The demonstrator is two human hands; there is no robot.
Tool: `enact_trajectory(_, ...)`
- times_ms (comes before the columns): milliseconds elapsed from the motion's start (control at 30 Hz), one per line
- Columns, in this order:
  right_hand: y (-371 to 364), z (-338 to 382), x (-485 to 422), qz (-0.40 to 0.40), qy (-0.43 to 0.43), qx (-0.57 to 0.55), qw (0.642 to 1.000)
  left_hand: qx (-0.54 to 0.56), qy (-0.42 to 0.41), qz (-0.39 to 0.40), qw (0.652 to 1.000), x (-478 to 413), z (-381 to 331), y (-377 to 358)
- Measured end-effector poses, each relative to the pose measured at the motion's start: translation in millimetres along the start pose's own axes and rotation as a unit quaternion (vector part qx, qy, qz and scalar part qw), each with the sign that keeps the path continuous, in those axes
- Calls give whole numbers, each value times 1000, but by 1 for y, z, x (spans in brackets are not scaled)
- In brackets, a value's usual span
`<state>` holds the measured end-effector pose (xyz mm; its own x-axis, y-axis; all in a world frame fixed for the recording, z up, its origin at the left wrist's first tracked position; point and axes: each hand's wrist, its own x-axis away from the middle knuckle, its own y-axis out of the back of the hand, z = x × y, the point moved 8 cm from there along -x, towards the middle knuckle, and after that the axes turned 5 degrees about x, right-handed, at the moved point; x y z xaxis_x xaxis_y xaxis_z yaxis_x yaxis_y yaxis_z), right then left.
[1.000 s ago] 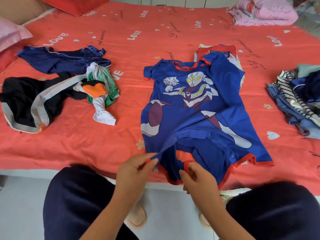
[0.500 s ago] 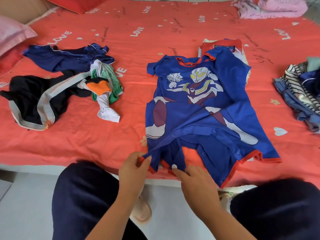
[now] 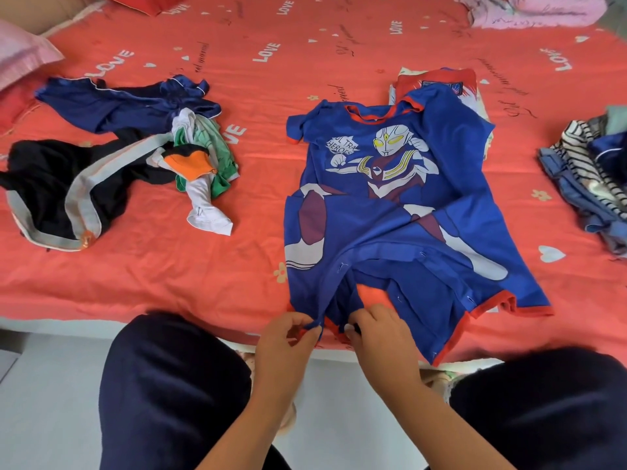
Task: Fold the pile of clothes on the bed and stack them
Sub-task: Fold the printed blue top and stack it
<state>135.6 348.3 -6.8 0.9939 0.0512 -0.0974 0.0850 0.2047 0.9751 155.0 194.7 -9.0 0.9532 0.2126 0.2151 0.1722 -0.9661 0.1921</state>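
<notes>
both hands' fingers (image 3: pixel 314 329) on blue romper (image 3: pixel 390 212) hem

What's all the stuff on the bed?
blue romper: one, blue with red trim, middle of bed
folded garment: one, red and white, partly beneath romper's neck end
navy garment: one, navy, far left
black garment: one, black with grey stripe, left
crumpled bundle: one, green, white, orange, beside black garment
clothes heap: one, striped and blue, right edge
pink bundle: one, pink, far right
bed sheet: one, coral, underneath everything
left hand: one, pinches romper's near hem
right hand: one, pinches it too
</notes>
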Motion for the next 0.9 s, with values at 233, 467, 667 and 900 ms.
enact_trajectory(233,1,5,3,50,-7,-126,991,2,-1,1,1000,3,1,-6)
enact_trajectory(467,-7,-1,13,141,-148,-353,913,-78,-44,21,996,2,3,-16)
enact_trajectory(667,-9,1,16,172,-179,-443,862,-133,-102,27,985,5,0,-9)
enact_trajectory(900,-11,2,17,182,-192,-453,851,-73,-51,68,994,5,1,-8)
